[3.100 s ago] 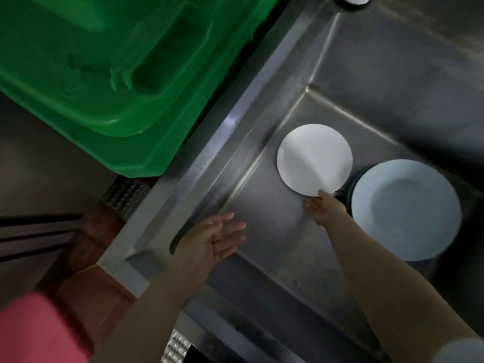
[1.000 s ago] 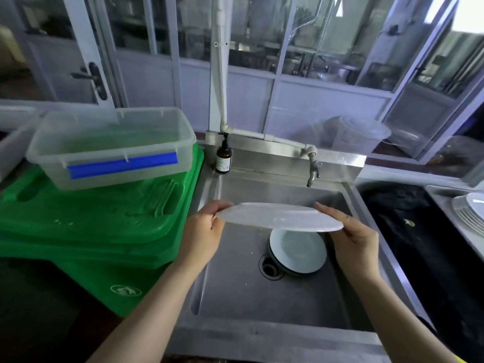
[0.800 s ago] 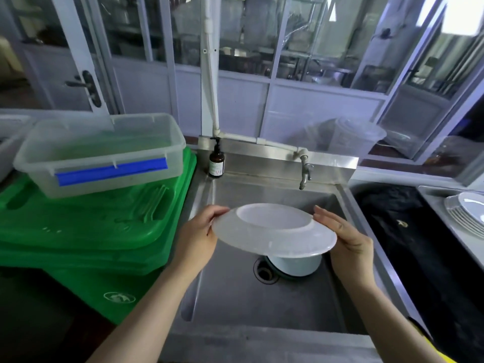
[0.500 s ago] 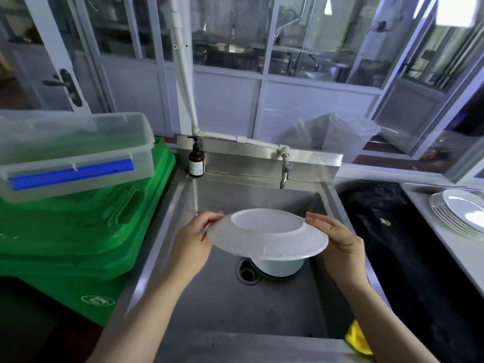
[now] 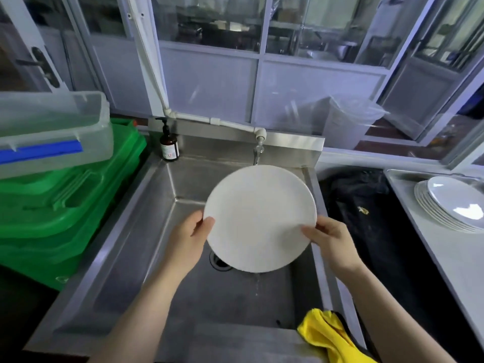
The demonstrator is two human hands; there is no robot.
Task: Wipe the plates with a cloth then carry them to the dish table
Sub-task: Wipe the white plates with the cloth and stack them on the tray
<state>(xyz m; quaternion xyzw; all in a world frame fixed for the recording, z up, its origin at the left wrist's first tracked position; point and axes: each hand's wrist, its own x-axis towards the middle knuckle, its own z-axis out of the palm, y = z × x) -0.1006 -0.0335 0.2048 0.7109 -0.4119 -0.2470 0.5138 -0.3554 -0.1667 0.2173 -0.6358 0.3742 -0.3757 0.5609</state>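
The steel sink fills the middle, with a stack of plates on the surface at 3 o'clock. Half a second ago the white plate lay nearly flat over the basin; now it is tipped up facing the camera, water dripping from its lower edge. The left hand grips its rim at 9 o'clock and the right hand at 4 o'clock. A yellow cloth lies on the sink's edge at 5 o'clock.

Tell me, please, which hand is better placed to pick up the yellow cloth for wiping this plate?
The right hand: the yellow cloth lies on the sink's front-right corner, just below it. The left hand could keep the white plate.
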